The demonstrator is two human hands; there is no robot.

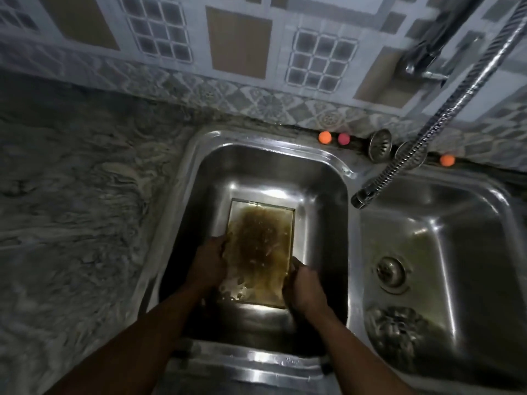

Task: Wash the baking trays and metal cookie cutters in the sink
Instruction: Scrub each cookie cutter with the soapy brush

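A rectangular baking tray (pixel 259 240) with a brown, greasy stained bottom sits in the left sink basin (pixel 322 195). My left hand (pixel 208 260) grips the tray's left edge, fingers curled over the rim. On the opposite side my right hand (pixel 305 283) grips its right edge near the front corner. Foamy water shows at the tray's near left corner. A fluted metal cookie cutter or mould (pixel 396 329) lies in the right sink basin (pixel 462 220) near the front.
A flexible metal spray hose (pixel 427 129) hangs from the tap (pixel 427 61) at top right, its head between the basins. Two metal strainers (pixel 380 143) and small orange and pink balls (pixel 325 137) sit on the back ledge. A marble counter (pixel 71 209) lies to the left.
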